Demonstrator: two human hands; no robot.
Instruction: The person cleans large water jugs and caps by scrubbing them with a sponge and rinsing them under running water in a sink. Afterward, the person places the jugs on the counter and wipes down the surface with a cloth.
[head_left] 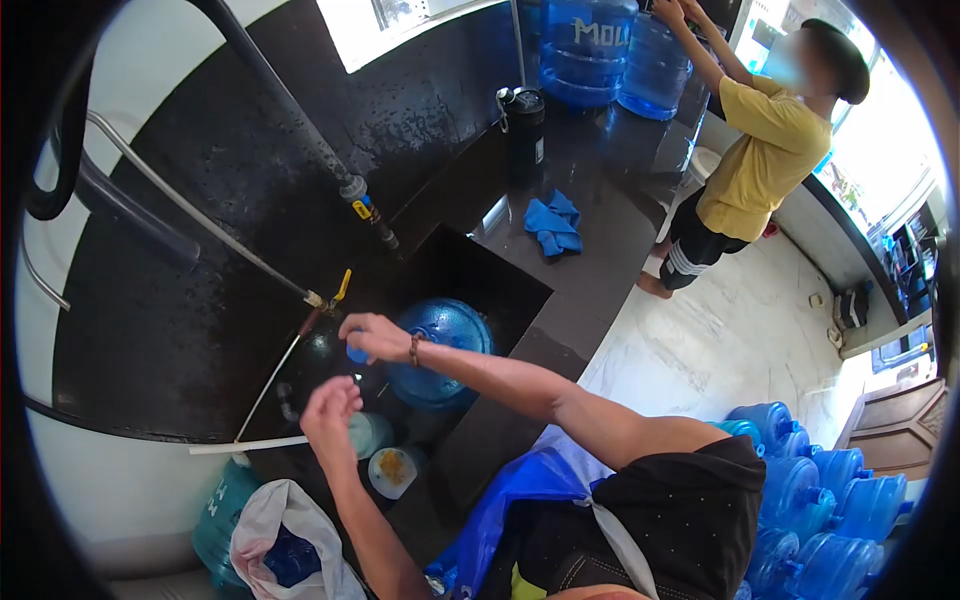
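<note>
My right hand (377, 338), with a beaded bracelet at the wrist, is closed on a blue bottle cap (357, 353). Below that hand, a large blue water jug (442, 350) stands in the dark sink basin (510, 278). My left hand (330, 408) is raised a little nearer to me, its fingers loosely curved, and I see nothing held in it. Beneath and beside it are a pale greenish container (368, 436) and a white tub (392, 472) with something yellowish-brown inside.
A tap with a yellow lever (343, 284) hangs left of the jug. A blue cloth (553, 223) and a black canister (522, 125) lie on the counter. Another person (765, 150) stands beside blue jugs (587, 55). Several jugs (790, 490) are stacked behind me; a white sack (285, 530) stands lower left.
</note>
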